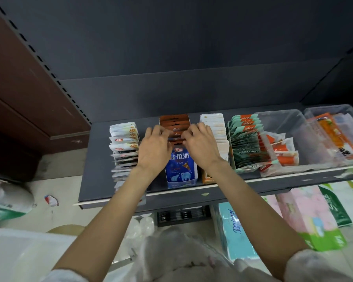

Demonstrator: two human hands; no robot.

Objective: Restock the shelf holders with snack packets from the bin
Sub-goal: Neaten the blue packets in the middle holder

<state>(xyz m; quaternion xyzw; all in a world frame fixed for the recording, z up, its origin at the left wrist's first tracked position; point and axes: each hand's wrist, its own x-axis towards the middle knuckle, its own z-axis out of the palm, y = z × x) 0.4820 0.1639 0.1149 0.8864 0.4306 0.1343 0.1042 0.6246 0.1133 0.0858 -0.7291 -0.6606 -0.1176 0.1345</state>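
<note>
Both hands work the middle row of packets [174, 127] on the shelf [96, 159]. The left hand [154, 147] and right hand [200, 145] curl their fingers onto the packet tops at 12 o'clock, pinching them. The blue packet [180, 165] leans at 6 o'clock; pushing the row forward could tip it off. The bin [18, 257] sits at 7 o'clock.

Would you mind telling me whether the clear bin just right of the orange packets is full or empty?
Nearly empty: the clear bin shows its bare bottom, with only orange packets at its near-left end.
</note>
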